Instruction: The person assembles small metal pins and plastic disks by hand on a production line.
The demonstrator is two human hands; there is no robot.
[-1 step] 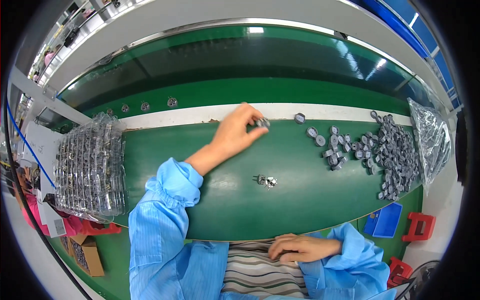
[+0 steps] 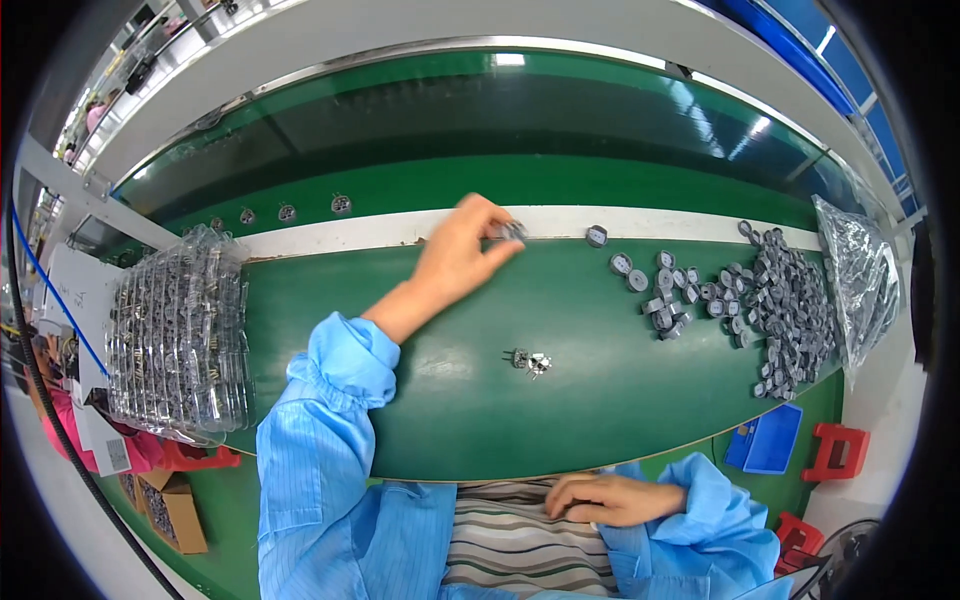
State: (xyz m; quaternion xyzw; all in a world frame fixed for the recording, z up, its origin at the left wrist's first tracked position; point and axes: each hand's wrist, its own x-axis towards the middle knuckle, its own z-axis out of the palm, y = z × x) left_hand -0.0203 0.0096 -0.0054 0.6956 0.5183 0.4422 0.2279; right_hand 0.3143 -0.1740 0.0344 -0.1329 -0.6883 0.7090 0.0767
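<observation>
My left hand (image 2: 458, 250) reaches out over the white strip along the bench's far side. Its thumb and fingers pinch a small round grey part (image 2: 513, 230) with shiny metal on it, partly covered by the fingertips. On the green bench top nearer to me lie two small metal-pronged parts (image 2: 528, 360), close against each other. My right hand (image 2: 618, 498) rests at my lap by the bench's near edge, its fingers loosely stretched out and holding nothing.
Many grey round caps (image 2: 795, 310) are heaped on the right, with a single cap (image 2: 596, 236) by the strip. A clear plastic bag (image 2: 860, 280) lies beyond the heap. Stacked clear trays (image 2: 180, 335) stand left. Several small parts (image 2: 341, 204) sit along the green surface behind the strip.
My left hand has shifted slightly left and away from me, with the small round grey part still in its fingers. The right hand stays at my lap.
</observation>
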